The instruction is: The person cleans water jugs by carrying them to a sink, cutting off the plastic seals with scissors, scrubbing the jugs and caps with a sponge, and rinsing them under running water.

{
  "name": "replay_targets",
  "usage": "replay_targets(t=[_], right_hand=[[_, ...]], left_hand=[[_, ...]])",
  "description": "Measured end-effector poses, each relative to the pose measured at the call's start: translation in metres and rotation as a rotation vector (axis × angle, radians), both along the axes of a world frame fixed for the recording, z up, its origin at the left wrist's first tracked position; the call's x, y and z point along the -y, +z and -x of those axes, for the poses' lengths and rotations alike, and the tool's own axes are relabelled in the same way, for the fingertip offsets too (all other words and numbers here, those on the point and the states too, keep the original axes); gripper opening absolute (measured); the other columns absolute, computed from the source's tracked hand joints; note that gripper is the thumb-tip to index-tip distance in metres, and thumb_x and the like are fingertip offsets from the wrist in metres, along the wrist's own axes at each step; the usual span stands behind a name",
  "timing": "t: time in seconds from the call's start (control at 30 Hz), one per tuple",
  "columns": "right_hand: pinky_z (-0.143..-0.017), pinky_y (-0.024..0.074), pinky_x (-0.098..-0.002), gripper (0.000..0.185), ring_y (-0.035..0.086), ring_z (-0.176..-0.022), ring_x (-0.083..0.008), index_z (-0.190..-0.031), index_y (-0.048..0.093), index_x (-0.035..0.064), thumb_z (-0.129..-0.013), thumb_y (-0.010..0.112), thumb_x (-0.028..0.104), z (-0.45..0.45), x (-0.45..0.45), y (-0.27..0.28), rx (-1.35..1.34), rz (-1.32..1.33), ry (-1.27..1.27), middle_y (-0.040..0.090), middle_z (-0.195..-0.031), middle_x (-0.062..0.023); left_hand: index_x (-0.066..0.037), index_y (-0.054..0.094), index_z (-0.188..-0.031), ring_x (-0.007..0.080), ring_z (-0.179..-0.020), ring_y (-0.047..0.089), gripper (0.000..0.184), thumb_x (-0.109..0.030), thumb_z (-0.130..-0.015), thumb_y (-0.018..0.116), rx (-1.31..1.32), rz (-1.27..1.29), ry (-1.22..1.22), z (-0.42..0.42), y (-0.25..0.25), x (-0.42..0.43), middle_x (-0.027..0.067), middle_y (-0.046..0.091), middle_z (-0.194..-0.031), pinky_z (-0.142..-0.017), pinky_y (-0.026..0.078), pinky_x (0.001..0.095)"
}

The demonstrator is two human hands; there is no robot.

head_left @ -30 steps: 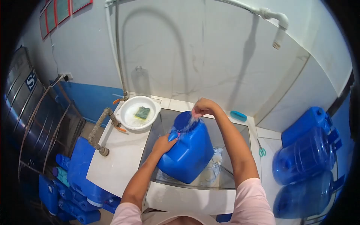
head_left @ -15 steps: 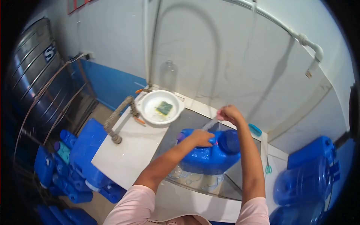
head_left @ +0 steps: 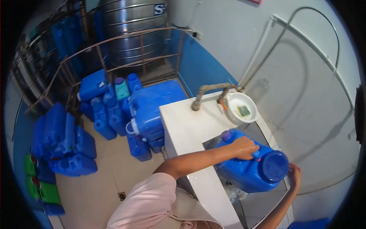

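A blue jug (head_left: pixel 244 173) with a large round blue lid and a small purple cap lies tilted over the sink basin (head_left: pixel 276 204). My left hand (head_left: pixel 244 148) is wrapped round the handle on its top. My right hand (head_left: pixel 294 175) is at the jug's far right side, beside the large lid, its fingers partly hidden behind the jug. Clear plastic items (head_left: pixel 235 195) lie in the basin under the jug. Behind the jug, a white bowl (head_left: pixel 231 114) holds a green and yellow sponge (head_left: pixel 243 111).
A pipe with orange-handled valves (head_left: pixel 207 87) rises from the white counter (head_left: pixel 179 118). Several blue jugs (head_left: pixel 152 107) stand on the floor at left, with green containers (head_left: pixel 49 192) at far left. A steel tank (head_left: pixel 133 34) is behind a metal railing. A drain (head_left: pixel 121 196) shows in the floor.
The view has swung left, showing more floor and jugs. The jug has turned from upright-leaning so its lid faces right and up. My right hand has moved from above the lid to its far side.
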State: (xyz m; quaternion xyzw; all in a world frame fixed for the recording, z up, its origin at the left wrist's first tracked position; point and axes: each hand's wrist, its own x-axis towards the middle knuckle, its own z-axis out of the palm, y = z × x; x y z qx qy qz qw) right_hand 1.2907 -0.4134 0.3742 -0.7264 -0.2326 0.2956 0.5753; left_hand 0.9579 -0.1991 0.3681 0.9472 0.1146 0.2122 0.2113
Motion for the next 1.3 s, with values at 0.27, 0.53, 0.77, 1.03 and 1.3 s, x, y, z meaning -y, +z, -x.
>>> replay_targets(t=[0.27,0.53,0.77,1.03,1.3], right_hand=[[-0.073,0.047,-0.0247,0.029,0.058,-0.083,-0.0142,-0.111,0.054,0.0011,-0.088,0.052,0.019,0.012,-0.014,0.015,0.031,-0.248,0.021,0.061,-0.101,-0.0088],[-0.083,0.045,-0.0258,0.031,0.057,-0.096,-0.0152,-0.116,0.052,0.0006,-0.09,0.048,0.017,0.187,-0.134,0.039,0.054,-0.352,0.316,0.058,-0.111,-0.0092],[-0.086,0.0444,-0.0301,0.031,0.058,-0.097,-0.019,-0.114,0.053,-0.0001,-0.091,0.046,0.018,0.444,-0.248,0.012,-0.013,-0.335,0.653,0.06,-0.108,-0.012],[-0.075,0.0477,-0.0272,0.026,0.06,-0.083,-0.0146,-0.106,0.057,-0.0007,-0.088,0.045,0.012,0.677,-0.349,-0.072,-0.144,-0.1,0.989,0.063,-0.096,-0.0097],[-0.074,0.0473,-0.0265,0.024,0.059,-0.084,-0.0154,-0.102,0.058,0.001,-0.093,0.041,0.014,0.824,-0.44,-0.139,-0.109,0.163,1.132,0.064,-0.093,-0.0078]], left_hand=[[-0.006,0.063,-0.082,0.0351,-0.07,0.06,0.026,-0.024,-0.063,0.064,0.452,0.068,0.337,0.168,0.117,-0.036,0.0191,0.061,-0.072,-0.062,0.047,0.0408],[-0.003,0.061,-0.078,0.0098,-0.067,0.052,0.017,-0.015,-0.067,0.066,0.574,0.159,0.618,0.444,0.163,-0.053,0.0019,0.059,-0.07,-0.063,0.044,0.0289],[0.001,0.061,-0.081,0.0129,-0.065,0.053,0.023,-0.018,-0.068,0.063,0.431,0.142,1.001,0.701,0.161,0.005,0.008,0.06,-0.069,-0.064,0.044,0.0291],[-0.002,0.063,-0.083,0.0372,-0.079,0.06,0.026,-0.02,-0.066,0.06,0.094,0.152,1.597,0.877,0.051,0.013,0.0218,0.062,-0.081,-0.071,0.046,0.0423],[0.002,0.059,-0.087,0.0396,-0.088,0.058,0.032,-0.024,-0.068,0.062,-0.03,0.301,2.025,1.029,-0.118,-0.053,0.0231,0.061,-0.092,-0.077,0.046,0.0458]])
